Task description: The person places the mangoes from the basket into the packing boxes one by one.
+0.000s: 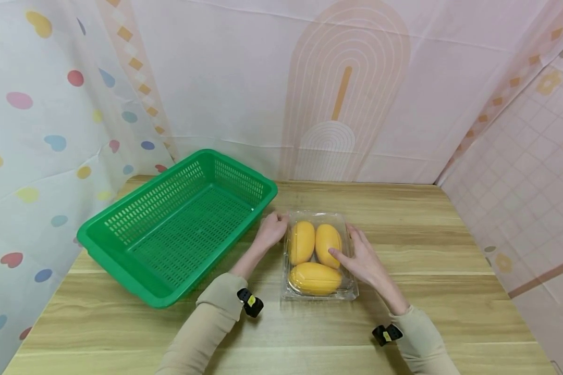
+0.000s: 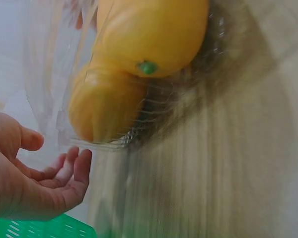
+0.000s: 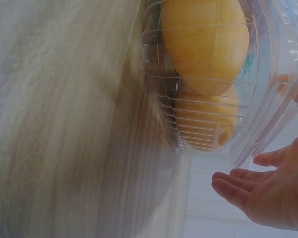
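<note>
Between left hand and right hand, both loose and grasping nothing: clear box, long axis running near to far. Inside, two yellow fruits lengthwise, one crosswise nearer. Left of the grip, slanting green basket.

Wears a pale beige left sleeve with a broad cuff and soft creases, and a matching right sleeve, both ending short of the wrist. Carries a small, blocky black left wrist camera beside one cuff and a similar right wrist camera beside the other, both marked with a little yellow patch. Leaves left hand and right hand bare.
</note>
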{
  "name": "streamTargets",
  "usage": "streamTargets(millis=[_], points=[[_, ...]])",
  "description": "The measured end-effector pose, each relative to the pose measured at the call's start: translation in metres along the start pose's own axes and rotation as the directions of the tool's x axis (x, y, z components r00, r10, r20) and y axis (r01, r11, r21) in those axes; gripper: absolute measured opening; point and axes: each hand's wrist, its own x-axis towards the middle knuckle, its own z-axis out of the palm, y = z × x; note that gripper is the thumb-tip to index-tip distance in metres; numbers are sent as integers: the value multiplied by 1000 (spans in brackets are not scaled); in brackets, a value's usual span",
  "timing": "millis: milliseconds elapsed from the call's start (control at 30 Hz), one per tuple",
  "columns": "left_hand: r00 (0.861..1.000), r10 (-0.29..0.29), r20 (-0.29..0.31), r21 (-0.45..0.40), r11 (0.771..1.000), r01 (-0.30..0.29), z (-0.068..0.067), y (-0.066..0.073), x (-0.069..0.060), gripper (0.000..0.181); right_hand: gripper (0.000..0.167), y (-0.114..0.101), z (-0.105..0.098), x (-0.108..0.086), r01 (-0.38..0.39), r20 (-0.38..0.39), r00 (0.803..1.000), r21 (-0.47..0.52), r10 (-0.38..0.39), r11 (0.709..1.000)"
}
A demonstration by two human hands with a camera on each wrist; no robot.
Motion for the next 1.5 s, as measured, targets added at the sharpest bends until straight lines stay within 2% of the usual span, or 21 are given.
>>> streamTargets(millis=[200,467,600,733,833,933,1033,1167,1233,1300,1367,1500], points=[[1000,0,20,50,999,-1,-3,0,-26,31,88,0,1,0,2,-1,1000,-8,-2,1000],[990,38,132,113,992,-54,-7,-2,-54,26,87,1,1,-1,-1,-7,1000,-4,1,1000],[983,4,183,172,985,-36,-10,-4,-67,28,87,1,1,-1,5,-5,1000,-7,-5,1000],[966,-21,258,185,982,-28,-15,-7,-79,35,88,1,1,-1,10,-4,1000,-4,-10,1000],[946,-33,322,179,983,-26,-20,-10,-87,34,88,0,1,-1,8,-2,1000,-3,-8,1000],[919,-47,391,164,986,-19,-24,-12,-94,28,88,0,0,-1,1,3,1000,-5,-1,1000],[885,-48,464,137,990,-18,-26,-14,-97,22,88,0,0,-2,-5,7,1000,-7,5,1000],[829,-34,559,85,996,-16,-27,-15,-101,17,89,-1,0,-1,-9,11,1000,-15,10,1000],[810,-23,585,67,998,-20,-27,-15,-103,17,88,-1,0,-1,-13,14,1000,-15,13,1000],[796,-15,605,52,998,-21,-26,-16,-104,18,88,-2,0,-1,-16,15,1000,-16,16,1000],[789,-15,614,30,1000,-4,-25,-16,-104,19,88,-2,0,0,-14,13,1000,-14,14,1000],[763,-36,646,-34,997,75,-23,-16,-105,20,88,-1,1,-1,-6,6,1000,-15,6,1000]])
